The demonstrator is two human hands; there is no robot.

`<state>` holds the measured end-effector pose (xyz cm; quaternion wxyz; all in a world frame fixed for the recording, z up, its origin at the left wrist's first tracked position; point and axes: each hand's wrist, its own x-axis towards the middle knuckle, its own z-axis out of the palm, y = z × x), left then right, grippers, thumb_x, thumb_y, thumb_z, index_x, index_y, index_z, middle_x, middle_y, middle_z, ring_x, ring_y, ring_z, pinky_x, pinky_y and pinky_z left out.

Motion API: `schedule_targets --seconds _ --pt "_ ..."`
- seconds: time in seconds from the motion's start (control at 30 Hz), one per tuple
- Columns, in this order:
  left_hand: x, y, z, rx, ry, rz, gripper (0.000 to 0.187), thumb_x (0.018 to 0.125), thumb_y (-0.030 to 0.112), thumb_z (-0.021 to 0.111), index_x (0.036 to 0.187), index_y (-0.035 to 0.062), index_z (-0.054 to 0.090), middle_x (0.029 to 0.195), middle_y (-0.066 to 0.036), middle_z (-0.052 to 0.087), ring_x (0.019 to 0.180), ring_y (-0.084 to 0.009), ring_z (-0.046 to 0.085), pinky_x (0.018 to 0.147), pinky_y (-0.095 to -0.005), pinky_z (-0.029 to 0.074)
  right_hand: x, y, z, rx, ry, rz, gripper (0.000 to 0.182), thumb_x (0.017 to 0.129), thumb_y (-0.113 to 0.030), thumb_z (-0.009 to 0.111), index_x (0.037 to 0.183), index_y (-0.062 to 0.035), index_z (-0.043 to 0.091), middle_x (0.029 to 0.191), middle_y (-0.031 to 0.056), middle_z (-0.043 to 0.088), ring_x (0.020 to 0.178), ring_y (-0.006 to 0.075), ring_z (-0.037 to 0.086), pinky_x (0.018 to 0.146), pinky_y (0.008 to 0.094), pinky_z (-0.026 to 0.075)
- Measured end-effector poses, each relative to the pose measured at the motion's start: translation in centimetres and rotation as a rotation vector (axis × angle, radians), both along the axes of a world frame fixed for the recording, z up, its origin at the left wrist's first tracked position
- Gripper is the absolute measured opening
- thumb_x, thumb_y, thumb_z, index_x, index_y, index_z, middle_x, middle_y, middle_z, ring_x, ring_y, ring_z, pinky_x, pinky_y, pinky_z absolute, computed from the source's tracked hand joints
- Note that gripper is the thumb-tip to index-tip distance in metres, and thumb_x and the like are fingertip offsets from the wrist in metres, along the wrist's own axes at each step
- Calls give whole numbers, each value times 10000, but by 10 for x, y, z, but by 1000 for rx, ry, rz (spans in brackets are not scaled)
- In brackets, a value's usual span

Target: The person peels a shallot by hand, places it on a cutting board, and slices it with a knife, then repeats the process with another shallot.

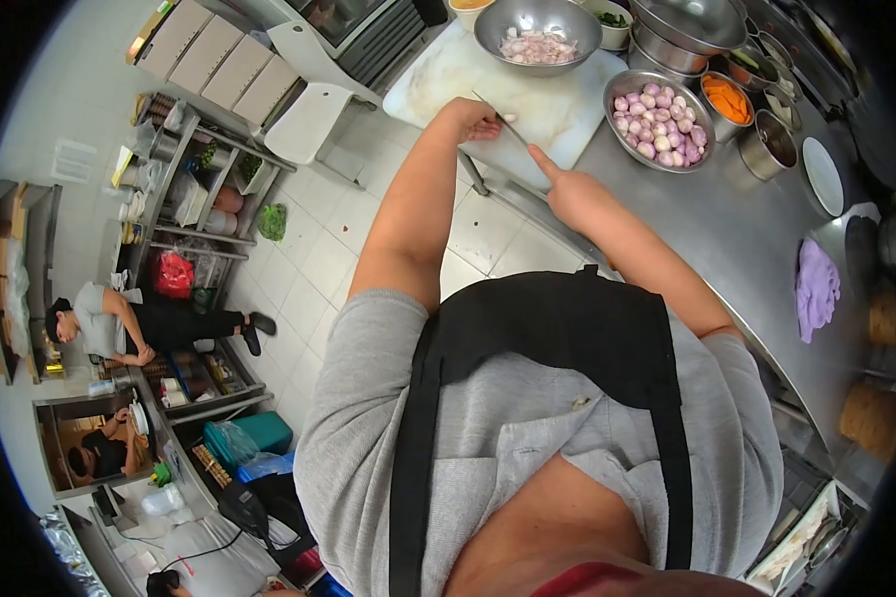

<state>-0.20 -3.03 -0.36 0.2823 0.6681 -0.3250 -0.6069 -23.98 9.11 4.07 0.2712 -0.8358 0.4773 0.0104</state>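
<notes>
Cutting board (558, 104) was white; whole shallots (659, 124) pinkish-purple; surface (727, 234) grey steel; cloth (816, 287) lilac; carrot pieces (732, 99), possibly, orange; apron (558, 328) black over grey shirt (358, 418).

Your cutting board (567, 99) lies on the counter (727, 239), a bowl of chopped pieces (538, 35) at its far edge. The bowl of whole shallots (659, 121) sits just right of the board.

Round steel bowl of whole peeled shallots (659, 121) at one o'clock; small steel container of orange carrot slices (729, 100) just beside. Crumpled lilac cloth (816, 287) at three o'clock. Green plastic bin (264, 432) at eight o'clock.
</notes>
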Motion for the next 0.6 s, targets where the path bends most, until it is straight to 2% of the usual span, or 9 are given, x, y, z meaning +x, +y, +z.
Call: schedule_targets --seconds 0.1,0.3,0.37,0.47,0.6 --pt "-2 1 2 21 -22 -17 77 773 33 576 786 -38 603 773 -135 629 699 -230 652 667 -300 576 -3 4 -3 -51 -19 4 750 831 -62 456 1467 -258 110 731 222 595 651 338 586 639 438 462" --pt "-2 4 7 35 -13 -42 67 775 13 578 802 -45 601 808 -138 628 726 -222 651 685 -303 577 -3 4 6 7 3 6 745 827 -55 442 1468 -247 114 765 228 600 672 336 591 644 431 462" --pt "-10 10 14 0 -85 -7 123 817 37 560 871 -68 597 852 -152 639 763 -231 656 723 -304 575 3 -5 1 -10 -27 10 753 821 -50 447 1467 -249 116 752 225 599 660 336 587 637 428 459" --pt "-3 10 8 -36 -24 -35 76 779 11 580 808 -53 608 800 -131 626 709 -210 644 681 -296 576 7 -7 -5 -27 -44 9 754 823 -49 448 1467 -256 115 730 220 592 645 338 580 631 428 457" --pt "-5 10 6 -37 -21 -31 70 779 4 571 803 -47 611 785 -125 625 707 -210 644 674 -294 575 -6 8 0 6 -60 -2 747 832 -56 447 1466 -262 110 720 215 587 638 339 575 633 431 457"
